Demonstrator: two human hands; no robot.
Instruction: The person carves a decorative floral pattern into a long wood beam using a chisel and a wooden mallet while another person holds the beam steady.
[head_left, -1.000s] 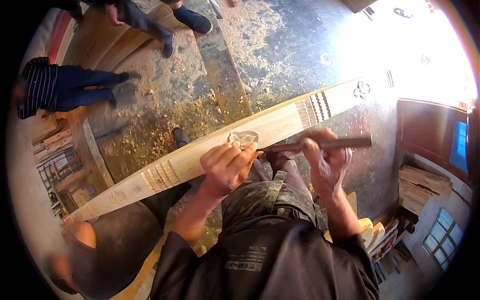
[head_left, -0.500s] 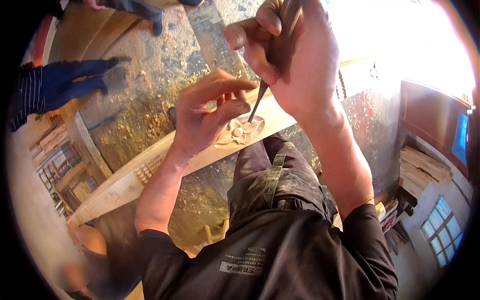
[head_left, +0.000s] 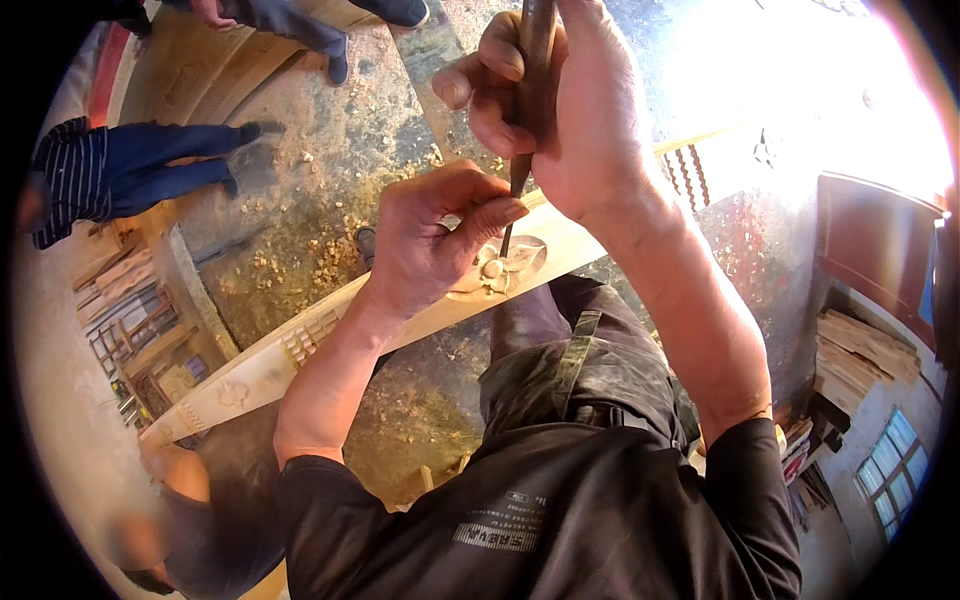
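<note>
My right hand (head_left: pixel 590 120) is wrapped round the dark wooden handle of a carving chisel (head_left: pixel 536 70), which stands nearly upright. Just below the handle, thumb and forefinger of my left hand (head_left: pixel 435 235) close on the narrow metal blade. The tip meets a carved flower (head_left: pixel 493 268) with a round centre, set in a hollowed oval of a long pale wooden beam (head_left: pixel 400 322). My left fingers cover part of the oval's far side.
Wood shavings (head_left: pixel 310 245) litter the floor. Another person (head_left: pixel 205 520) leans by the beam's left end, where more carving shows. Further people in dark trousers (head_left: pixel 165 165) stand at upper left. Stacked boards (head_left: pixel 860 350) lie at right; strong light washes out the upper right.
The chisel has become more upright, its tip shifting onto the flower's edge. My left fingers have closed on the blade. The whole view has shifted slightly.
</note>
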